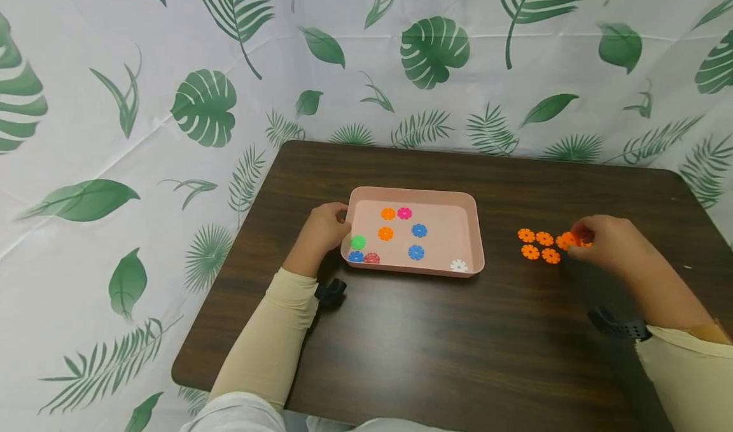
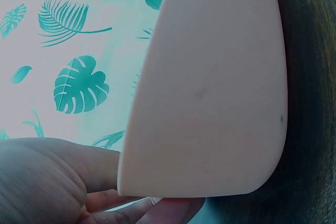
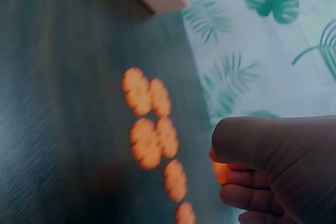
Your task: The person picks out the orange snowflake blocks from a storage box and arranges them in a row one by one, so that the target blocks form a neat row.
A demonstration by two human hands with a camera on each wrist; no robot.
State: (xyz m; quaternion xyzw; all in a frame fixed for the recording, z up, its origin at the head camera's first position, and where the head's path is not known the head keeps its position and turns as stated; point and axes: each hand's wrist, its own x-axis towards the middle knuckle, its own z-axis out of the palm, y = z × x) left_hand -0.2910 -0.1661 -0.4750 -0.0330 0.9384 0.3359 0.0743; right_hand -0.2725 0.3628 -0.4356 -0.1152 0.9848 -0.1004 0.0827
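Note:
My left hand (image 1: 323, 229) grips the left end of a shallow pink tray (image 1: 446, 212). In the left wrist view its thumb and fingers lie on either side of the tray's edge. On the right, my right hand (image 1: 609, 238) pinches an orange flower-shaped disc (image 3: 220, 172) between thumb and fingers. It is raised over a group of matching orange discs (image 1: 530, 252) lying flat on the table, several of them in two short rows. Part of the held disc is hidden by the fingers.
Scattered in the tray are orange, pink, blue, green (image 1: 357, 242), red and white discs (image 1: 459, 265). The dark wooden table (image 1: 435, 330) has rounded corners. A white cloth with green leaves (image 1: 366, 56) hangs behind and to the left. Black straps (image 1: 618, 325) circle both wrists.

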